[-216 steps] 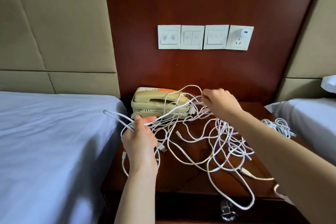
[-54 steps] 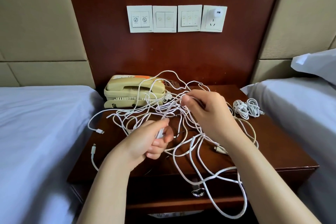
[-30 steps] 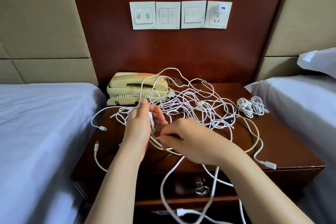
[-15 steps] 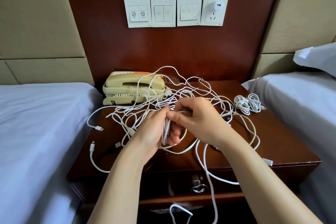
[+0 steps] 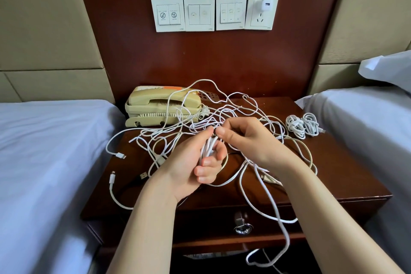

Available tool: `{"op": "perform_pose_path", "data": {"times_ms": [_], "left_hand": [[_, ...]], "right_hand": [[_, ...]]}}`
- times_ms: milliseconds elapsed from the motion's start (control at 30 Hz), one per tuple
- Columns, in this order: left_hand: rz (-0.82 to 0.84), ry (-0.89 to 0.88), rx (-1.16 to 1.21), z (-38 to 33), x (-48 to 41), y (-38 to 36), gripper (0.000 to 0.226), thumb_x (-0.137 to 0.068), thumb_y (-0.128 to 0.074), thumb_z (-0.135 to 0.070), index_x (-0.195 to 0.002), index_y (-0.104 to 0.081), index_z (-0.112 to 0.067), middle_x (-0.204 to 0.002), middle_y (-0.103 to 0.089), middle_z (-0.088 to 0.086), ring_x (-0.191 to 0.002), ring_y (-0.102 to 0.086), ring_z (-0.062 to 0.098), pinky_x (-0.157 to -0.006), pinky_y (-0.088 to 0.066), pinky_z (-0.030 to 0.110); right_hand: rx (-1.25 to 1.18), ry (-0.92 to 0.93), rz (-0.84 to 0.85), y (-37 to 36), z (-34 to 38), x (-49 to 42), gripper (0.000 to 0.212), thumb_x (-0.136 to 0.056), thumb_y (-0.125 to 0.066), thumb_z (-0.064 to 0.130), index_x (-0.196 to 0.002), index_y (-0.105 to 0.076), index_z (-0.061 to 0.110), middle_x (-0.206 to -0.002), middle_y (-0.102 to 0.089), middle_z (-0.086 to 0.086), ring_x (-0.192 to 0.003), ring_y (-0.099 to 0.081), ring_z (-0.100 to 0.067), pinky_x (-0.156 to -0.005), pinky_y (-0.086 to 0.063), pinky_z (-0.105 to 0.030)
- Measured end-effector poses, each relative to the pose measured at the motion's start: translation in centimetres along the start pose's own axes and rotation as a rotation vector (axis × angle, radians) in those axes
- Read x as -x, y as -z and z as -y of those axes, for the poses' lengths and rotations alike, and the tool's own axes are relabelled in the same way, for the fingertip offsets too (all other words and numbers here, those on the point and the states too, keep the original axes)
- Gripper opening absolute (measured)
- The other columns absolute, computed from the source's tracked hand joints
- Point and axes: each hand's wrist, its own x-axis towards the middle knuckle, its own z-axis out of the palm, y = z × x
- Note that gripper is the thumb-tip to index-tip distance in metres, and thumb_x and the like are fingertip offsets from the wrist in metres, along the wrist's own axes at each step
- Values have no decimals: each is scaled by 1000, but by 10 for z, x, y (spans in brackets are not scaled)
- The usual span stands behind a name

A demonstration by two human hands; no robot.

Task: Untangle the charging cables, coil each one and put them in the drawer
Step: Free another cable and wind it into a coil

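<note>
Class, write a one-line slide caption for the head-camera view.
Left hand grips a part-wound white charging cable while the right hand pinches its strand above the dark wooden nightstand.

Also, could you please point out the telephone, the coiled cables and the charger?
telephone [image 5: 155, 98], head view, handset.
coiled cables [image 5: 295, 126], head view, left coil.
charger [image 5: 266, 5], head view, front face.

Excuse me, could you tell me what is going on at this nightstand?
A person is sorting white charging cables on the nightstand. The left hand grips the loops of a half-wound cable, and the fingers of the right hand pinch that cable just above them. The other cables lie in a tangle beside the telephone, some hanging over the front edge. Two coiled bundles sit at the right rear. The drawer below looks shut.
</note>
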Motion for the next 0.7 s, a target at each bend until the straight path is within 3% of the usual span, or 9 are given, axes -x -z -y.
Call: {"op": "perform_pose_path", "data": {"times_ms": [100,267,367,500,600,700], "left_hand": [[60,-5,-23,0,4,-2,47,-85,-40,-43,-54,-50,-10,-38,-28,-7,-27,-22,0,-31,-19,13],[73,-112,-23,2,3,-4,36,-84,-47,-33,-54,-50,-13,-41,-27,-7,-29,-23,0,-32,-22,13],[42,-165,57,3,2,-4,34,-83,-46,-30,-55,-52,-12,-41,-27,-8,-29,-24,0,-32,-25,13],[-68,-224,195,3,0,-2,33,-87,-44,-29,-62,-52,-8,-41,-29,-8,-29,-27,1,-33,-25,14],[-204,-257,342,-1,-4,4,36,-98,-36,-27,-69,-47,-8,-42,-32,-8,-29,-28,1,-32,-25,13],[-369,-290,374,-2,-10,6,38,-101,-32,-25,-72,-48,-6,-39,-37,-7,-29,-32,2,-32,-27,13]], "right_hand": [[-1,-27,-67,3,-5,1,38,-83,-53,43,-64,-48,10,-58,-28,-6,-49,-22,-9,-45,-18,-20],[-8,-32,-96,-7,-13,0,45,-90,-51,35,-68,-52,-5,-56,-34,-4,-52,-28,-10,-49,-23,-21],[-64,-131,14,-14,-14,3,37,-99,-45,19,-65,-55,9,-47,-40,10,-43,-31,-2,-45,-25,-12],[-34,-260,173,-22,-12,9,39,-101,-40,17,-65,-54,16,-36,-38,13,-33,-30,-2,-37,-26,-11],[52,-257,301,-28,-7,17,36,-101,-43,22,-74,-63,11,-40,-37,13,-38,-30,-3,-41,-25,-11],[193,-175,334,-29,3,20,29,-98,-47,20,-86,-71,10,-52,-38,4,-49,-32,-11,-49,-27,-21]]}}
